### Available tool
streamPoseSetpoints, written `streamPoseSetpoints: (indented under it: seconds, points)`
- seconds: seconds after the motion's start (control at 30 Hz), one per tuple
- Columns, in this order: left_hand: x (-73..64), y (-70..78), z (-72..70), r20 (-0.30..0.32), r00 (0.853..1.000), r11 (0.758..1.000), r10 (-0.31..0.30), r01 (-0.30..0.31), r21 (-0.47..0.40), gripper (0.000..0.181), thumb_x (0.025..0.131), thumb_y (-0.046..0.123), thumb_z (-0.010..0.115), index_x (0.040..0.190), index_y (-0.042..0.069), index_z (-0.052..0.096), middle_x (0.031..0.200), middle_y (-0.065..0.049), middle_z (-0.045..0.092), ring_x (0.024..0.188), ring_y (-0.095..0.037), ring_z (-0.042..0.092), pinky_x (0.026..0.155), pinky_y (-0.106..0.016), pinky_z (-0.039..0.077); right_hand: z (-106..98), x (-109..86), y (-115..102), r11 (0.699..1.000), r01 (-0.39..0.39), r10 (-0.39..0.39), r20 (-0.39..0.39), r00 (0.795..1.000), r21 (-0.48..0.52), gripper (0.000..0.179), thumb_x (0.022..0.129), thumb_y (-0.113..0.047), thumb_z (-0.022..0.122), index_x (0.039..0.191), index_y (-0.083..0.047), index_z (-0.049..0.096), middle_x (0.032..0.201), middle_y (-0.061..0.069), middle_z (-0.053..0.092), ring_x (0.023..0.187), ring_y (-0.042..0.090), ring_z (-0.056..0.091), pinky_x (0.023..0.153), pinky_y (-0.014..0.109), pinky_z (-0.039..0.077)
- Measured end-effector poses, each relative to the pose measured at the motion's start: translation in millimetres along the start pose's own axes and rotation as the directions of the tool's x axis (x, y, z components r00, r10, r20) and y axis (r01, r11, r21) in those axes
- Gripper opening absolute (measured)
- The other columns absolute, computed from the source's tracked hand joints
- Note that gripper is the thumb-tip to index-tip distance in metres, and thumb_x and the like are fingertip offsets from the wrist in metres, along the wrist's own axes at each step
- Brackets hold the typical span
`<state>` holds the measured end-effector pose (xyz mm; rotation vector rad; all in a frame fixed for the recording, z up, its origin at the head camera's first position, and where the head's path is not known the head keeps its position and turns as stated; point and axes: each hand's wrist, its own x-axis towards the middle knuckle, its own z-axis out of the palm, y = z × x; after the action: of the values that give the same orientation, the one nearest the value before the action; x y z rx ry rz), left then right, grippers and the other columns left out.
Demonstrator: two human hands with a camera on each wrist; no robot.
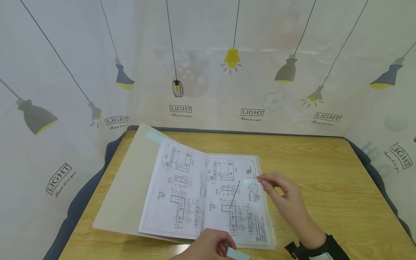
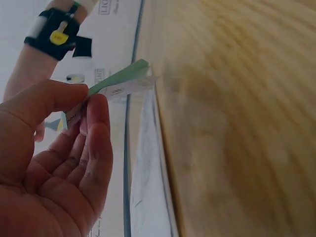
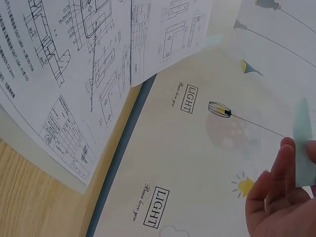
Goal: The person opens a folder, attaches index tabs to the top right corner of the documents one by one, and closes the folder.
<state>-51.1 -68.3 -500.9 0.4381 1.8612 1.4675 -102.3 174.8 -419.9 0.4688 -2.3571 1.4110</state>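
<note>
My right hand (image 1: 286,196) pinches a pale blue sticky note (image 1: 250,181) by one end, over the right page (image 1: 222,216) of an open document of technical drawings. In the right wrist view the same note (image 3: 302,143) stands up between thumb and fingers. Near the document's front edge, my left hand (image 1: 211,245) holds a small sticky-note pad (image 1: 238,254). The left wrist view shows thumb and fingertips gripping this pad (image 2: 123,76), its green side apart from a white printed layer. A thin dark line (image 1: 235,195) slants across the right page.
The document lies in a cream folder (image 1: 120,195), whose left cover is spread out and carries another pale blue sticky strip (image 1: 154,137). Beneath is a wooden table (image 1: 328,180), with a lamp-patterned curtain (image 1: 208,119) around its back and sides. A black band (image 1: 325,249) circles my right wrist.
</note>
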Motion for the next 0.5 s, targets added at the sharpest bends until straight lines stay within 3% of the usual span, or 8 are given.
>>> streamPoseSetpoints:
  seconds: [0.13,0.27,0.33,0.37,0.47,0.5]
  points:
    - [0.4,-8.7,2.4,0.059,0.995,0.995,-0.077,0.072,0.073,0.014,0.078,0.022,0.074,0.091,0.020,0.068,0.072,0.009,0.062,0.065,-0.004,0.058,0.063,-0.021,0.050,-3,1.7,4,0.999,-0.037,0.037,-0.022,0.999,0.021,0.018,0.086,0.002,0.064,0.102,-0.004,0.071,0.102,0.009,0.067,0.085,0.002,0.057,0.074,0.011,0.047]
    - [1.5,-10.9,8.6,0.026,0.990,0.965,-0.141,0.131,0.226,0.009,0.079,0.027,0.073,0.083,0.021,0.068,0.072,0.008,0.059,0.066,-0.005,0.054,0.061,-0.022,0.047,-7,3.3,9,0.993,-0.094,0.095,-0.016,0.995,0.072,0.021,0.084,0.001,0.067,0.105,-0.001,0.070,0.105,0.009,0.065,0.084,0.003,0.055,0.071,0.012,0.048]
    - [2.8,-10.2,12.1,-0.011,0.990,0.922,-0.138,0.133,0.364,0.009,0.078,0.028,0.073,0.079,0.020,0.069,0.071,0.010,0.055,0.065,-0.004,0.050,0.060,-0.021,0.044,-9,4.3,10,0.989,-0.122,0.123,-0.012,0.992,0.089,0.021,0.084,0.000,0.068,0.105,0.001,0.069,0.105,0.008,0.064,0.083,0.004,0.055,0.069,0.013,0.048]
    - [3.8,-10.4,13.7,-0.029,0.990,0.890,-0.137,0.136,0.435,0.009,0.078,0.029,0.073,0.078,0.020,0.069,0.070,0.011,0.053,0.065,-0.003,0.048,0.060,-0.020,0.043,-10,4.8,11,0.987,-0.136,0.138,-0.012,0.990,0.087,0.021,0.084,-0.001,0.069,0.104,0.001,0.069,0.104,0.007,0.065,0.083,0.004,0.055,0.069,0.013,0.048]
    - [6.9,-11.1,17.1,-0.059,0.991,0.765,-0.121,0.131,0.630,0.009,0.077,0.031,0.071,0.075,0.022,0.069,0.068,0.014,0.049,0.063,0.000,0.045,0.060,-0.018,0.041,-12,6.5,11,0.982,-0.178,0.180,-0.023,0.983,0.061,0.019,0.085,-0.005,0.069,0.103,0.000,0.068,0.100,0.000,0.066,0.083,0.003,0.057,0.068,0.014,0.049]
    - [7.6,-11.7,18.2,-0.068,0.989,0.747,-0.131,0.143,0.650,0.009,0.077,0.030,0.071,0.074,0.022,0.069,0.067,0.014,0.049,0.062,0.000,0.045,0.060,-0.018,0.040,-12,7.0,12,0.980,-0.191,0.193,-0.027,0.981,0.046,0.019,0.085,-0.007,0.069,0.104,-0.002,0.068,0.099,-0.003,0.065,0.083,0.002,0.057,0.068,0.014,0.050]
